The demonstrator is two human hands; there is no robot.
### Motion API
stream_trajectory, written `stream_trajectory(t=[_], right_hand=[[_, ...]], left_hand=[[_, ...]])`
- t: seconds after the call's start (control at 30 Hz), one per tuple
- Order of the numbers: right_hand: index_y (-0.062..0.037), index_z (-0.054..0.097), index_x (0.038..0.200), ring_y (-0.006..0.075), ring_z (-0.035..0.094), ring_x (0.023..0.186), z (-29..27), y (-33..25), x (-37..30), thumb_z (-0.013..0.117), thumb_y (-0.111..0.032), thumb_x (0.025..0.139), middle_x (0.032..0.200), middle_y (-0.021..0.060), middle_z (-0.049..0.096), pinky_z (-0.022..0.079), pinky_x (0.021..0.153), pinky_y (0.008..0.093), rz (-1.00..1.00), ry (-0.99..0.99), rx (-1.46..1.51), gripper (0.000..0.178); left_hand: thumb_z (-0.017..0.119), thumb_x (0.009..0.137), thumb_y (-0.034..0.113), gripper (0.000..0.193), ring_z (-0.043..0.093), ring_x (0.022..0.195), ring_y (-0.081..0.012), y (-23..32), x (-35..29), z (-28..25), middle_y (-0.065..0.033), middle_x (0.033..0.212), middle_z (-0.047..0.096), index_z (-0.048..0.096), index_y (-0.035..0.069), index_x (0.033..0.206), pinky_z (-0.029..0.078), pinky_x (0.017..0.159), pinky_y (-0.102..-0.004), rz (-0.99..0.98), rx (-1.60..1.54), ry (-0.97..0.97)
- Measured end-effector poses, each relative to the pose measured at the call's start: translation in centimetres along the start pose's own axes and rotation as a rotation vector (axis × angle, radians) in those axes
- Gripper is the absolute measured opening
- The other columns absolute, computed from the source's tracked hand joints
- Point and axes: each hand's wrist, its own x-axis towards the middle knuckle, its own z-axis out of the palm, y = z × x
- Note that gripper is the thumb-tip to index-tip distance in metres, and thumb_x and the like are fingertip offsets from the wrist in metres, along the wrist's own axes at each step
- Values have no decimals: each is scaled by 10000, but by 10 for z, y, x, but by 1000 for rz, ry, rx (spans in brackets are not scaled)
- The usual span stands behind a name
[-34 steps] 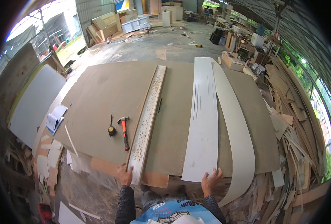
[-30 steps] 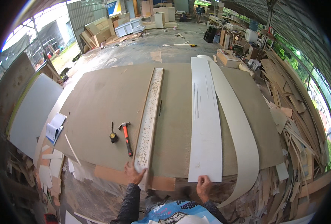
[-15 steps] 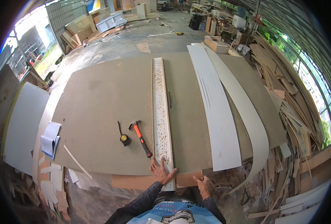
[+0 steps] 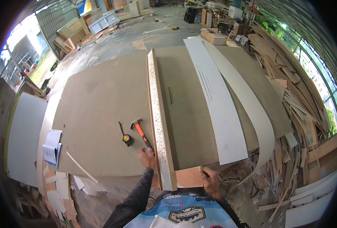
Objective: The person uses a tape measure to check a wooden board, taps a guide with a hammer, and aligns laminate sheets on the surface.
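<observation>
On my feed I've got the right hand (image 4: 211, 181) pinching the brown board (image 4: 188, 178) by its end, the left hand (image 4: 147, 158) too blurred to tell its grip, and just right of that the speckled plank (image 4: 158, 123), probably stiff, lightish, best held by both long edges.

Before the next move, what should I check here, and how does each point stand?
1. Right hand on the brown strip: ok, at its right end.
2. Left hand gripping the hammer: cannot tell; it is blurred by the handle's end.
3. Tape measure clear of the speckled plank: ok, the hammer lies between.
4. Plank wholly within the large board: not ok, its near end overhangs.
5. White slitted strip apart from the plank: ok, bare board between.
</observation>
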Motion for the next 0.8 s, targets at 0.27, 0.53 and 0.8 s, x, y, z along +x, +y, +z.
stream_trajectory(t=[0.27, 0.53, 0.8], right_hand=[[27, 558, 758, 232, 467, 535, 13, -16, 24, 616, -329, 885, 619, 183, 490, 406, 537, 354, -290, -211, 50, 382], [8, 588, 687, 201, 454, 487, 24, -19, 40, 689, -376, 830, 565, 161, 516, 379, 485, 347, -403, -298, 83, 422], [-17, 618, 616, 196, 516, 443, 36, 7, 35, 713, -435, 790, 518, 124, 549, 432, 471, 315, -418, -197, -28, 463]], left_hand=[[715, 741, 267, 501, 616, 1026, -412, 25, 81, 23, -269, 1090, 619, 524, -48, 1080, 492, 914, -461, -108, 583, -314], [705, 753, 198, 494, 621, 999, -410, 9, 75, 15, -245, 1043, 626, 445, -25, 1109, 501, 871, -466, -246, 482, -115], [648, 770, 66, 466, 594, 980, -383, -15, 89, 9, -228, 987, 593, 458, -30, 1185, 456, 885, -447, 231, 349, 260]])
